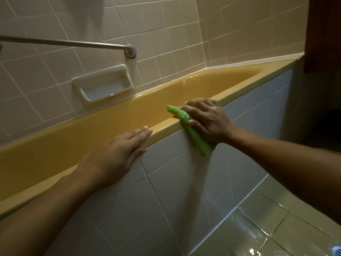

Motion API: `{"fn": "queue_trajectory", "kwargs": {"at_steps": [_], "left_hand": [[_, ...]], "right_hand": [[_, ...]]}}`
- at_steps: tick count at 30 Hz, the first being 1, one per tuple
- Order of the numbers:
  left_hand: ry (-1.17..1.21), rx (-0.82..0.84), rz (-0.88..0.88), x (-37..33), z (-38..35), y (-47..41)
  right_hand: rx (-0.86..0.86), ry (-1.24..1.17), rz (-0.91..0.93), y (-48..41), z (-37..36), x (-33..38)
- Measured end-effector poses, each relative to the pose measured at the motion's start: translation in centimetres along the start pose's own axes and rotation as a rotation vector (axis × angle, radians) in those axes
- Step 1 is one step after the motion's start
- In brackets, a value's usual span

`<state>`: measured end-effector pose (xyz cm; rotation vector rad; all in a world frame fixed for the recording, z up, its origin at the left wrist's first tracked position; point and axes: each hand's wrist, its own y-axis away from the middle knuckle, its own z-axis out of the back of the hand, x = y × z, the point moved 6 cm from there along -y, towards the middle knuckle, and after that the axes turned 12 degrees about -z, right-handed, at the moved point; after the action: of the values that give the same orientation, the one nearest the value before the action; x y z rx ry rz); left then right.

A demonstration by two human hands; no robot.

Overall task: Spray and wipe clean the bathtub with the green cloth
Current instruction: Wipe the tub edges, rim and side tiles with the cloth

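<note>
The green cloth (pixel 198 141) lies draped over the near rim of the yellow bathtub (pixel 110 124). Its upper end pokes in over the tub's inner wall, and its lower end hangs down the tiled front panel (pixel 175 182). My right hand (pixel 206 121) holds it there, with the fingers bent over the rim on top of the cloth and the thumb pressed against the cloth on the outer side. My left hand (pixel 118 154) is well apart from it, further along the same rim. It lies flat with the fingers straight and close together, the thumb down on the panel, and it holds nothing.

Behind the tub the tiled wall (pixel 166 34) has a white recessed soap dish (pixel 103 85) set into it just above the far rim. Above that runs a metal grab bar (pixel 73 43). Something dark brown (pixel 323 34) hangs at the far end of the tub, and I cannot tell what it is. The floor tiles (pixel 276 218) below the panel shine wet, and a round drain cover (pixel 336 251) shows at the bottom corner.
</note>
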<state>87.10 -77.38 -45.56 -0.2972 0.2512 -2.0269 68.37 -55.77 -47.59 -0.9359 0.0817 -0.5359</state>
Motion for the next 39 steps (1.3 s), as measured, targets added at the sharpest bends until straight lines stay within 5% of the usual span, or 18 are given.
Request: {"fn": "queue_trajectory", "kwargs": {"at_steps": [7, 16, 28, 34, 39], "left_hand": [[-0.057, -0.008, 0.064, -0.8, 1.3, 3.0], [-0.168, -0.027, 0.085, -2.0, 3.2, 6.7], [-0.294, -0.280, 0.275, -2.0, 8.5, 22.8], [-0.334, -0.293, 0.300, -1.4, 9.0, 26.9], [-0.339, -0.322, 0.315, -0.9, 9.4, 29.3]], "right_hand": [[-0.120, 0.000, -0.092, 1.1, -1.0, 2.7], [-0.107, 0.070, 0.036, 1.7, -2.9, 11.6], [-0.009, 0.065, 0.166, 2.2, -5.6, 28.7], [0.200, 0.066, 0.337, 1.4, -3.9, 25.8], [0.192, 0.118, 0.310, 1.0, -3.4, 24.2]]}}
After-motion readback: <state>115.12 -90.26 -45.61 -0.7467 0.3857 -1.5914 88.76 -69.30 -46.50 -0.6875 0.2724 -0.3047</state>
